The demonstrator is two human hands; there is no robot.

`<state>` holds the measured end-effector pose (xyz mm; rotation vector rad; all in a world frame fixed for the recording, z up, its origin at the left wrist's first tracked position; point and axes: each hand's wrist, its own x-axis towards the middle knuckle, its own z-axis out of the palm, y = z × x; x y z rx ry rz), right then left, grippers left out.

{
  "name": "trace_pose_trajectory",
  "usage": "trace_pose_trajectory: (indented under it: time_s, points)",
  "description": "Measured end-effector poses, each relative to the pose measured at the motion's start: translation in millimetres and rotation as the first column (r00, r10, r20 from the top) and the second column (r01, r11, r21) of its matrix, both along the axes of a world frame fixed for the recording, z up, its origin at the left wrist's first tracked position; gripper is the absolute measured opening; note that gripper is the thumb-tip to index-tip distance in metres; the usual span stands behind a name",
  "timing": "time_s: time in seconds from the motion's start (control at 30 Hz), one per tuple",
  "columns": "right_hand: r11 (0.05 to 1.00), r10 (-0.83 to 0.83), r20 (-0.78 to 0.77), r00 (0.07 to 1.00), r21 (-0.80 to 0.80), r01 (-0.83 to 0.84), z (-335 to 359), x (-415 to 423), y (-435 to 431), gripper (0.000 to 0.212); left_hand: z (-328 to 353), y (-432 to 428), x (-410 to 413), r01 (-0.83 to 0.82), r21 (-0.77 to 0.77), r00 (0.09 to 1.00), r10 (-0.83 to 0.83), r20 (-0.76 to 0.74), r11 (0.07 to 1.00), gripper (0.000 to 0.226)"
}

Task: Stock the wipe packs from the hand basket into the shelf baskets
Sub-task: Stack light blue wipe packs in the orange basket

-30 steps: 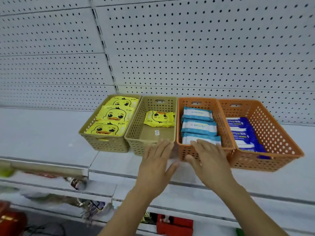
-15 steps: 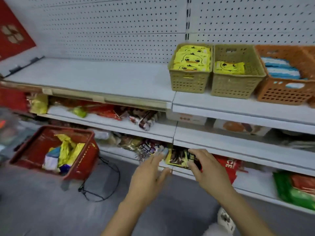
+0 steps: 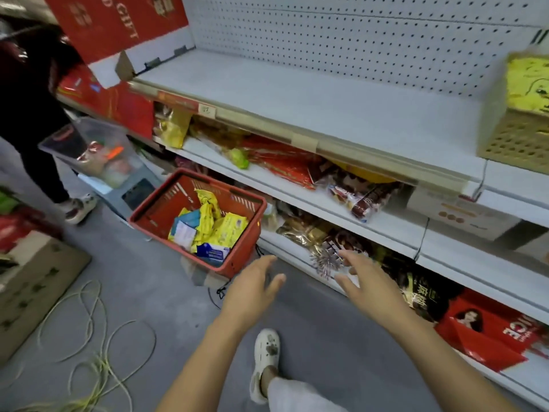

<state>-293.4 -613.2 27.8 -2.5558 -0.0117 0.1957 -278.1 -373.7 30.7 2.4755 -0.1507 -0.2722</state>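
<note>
A red hand basket (image 3: 154, 217) sits on the grey floor left of centre, holding several yellow wipe packs (image 3: 225, 230) and a few blue ones (image 3: 212, 252). My left hand (image 3: 252, 292) hovers open just right of the basket's near corner, holding nothing. My right hand (image 3: 365, 285) is open too, fingers spread, in front of the lower shelf. At the far right edge, an olive shelf basket (image 3: 517, 138) with yellow duck-print packs (image 3: 527, 84) stands on the top shelf; the other shelf baskets are out of view.
Snack bags crowd the middle shelf (image 3: 297, 185) and lower shelves. A person in dark clothes (image 3: 32, 120) stands at left beside a clear bin (image 3: 98, 150). A cardboard box (image 3: 35, 281) and loose yellow-green cord (image 3: 98, 361) lie on the floor. My white shoe (image 3: 266, 352) is below my hands.
My view has swung left and down from the shelf baskets to the red hand basket on the floor. Both empty hands have come down from the baskets' front edge toward it.
</note>
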Motion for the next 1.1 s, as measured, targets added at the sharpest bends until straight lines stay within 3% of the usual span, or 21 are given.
trace_pose_trajectory:
  time_s: [0.27, 0.57, 0.83, 1.1]
  points:
    - [0.986, 0.017, -0.102, 0.995, 0.165, 0.0, -46, 136, 150, 0.039, -35, 138, 132, -0.096, -0.002, 0.967, 0.092, -0.236, 0.995, 0.042]
    - [0.952, 0.086, -0.314, 0.945, 0.305, 0.015, -96, 233, 274, 0.03, -86, 267, 246, -0.112, 0.087, 0.911, 0.137, -0.388, 0.99, 0.039]
    - [0.982, -0.033, -0.497, 0.867, 0.143, 0.12, -179, 281, 331, 0.026, -166, 330, 356, 0.007, 0.152, 0.884, 0.065, -0.462, 0.988, 0.04]
    - [0.976, -0.141, -0.529, 0.837, -0.217, 0.027, -251, 297, 376, 0.039, -251, 343, 425, 0.282, 0.183, 0.86, -0.164, -0.483, 0.942, 0.05]
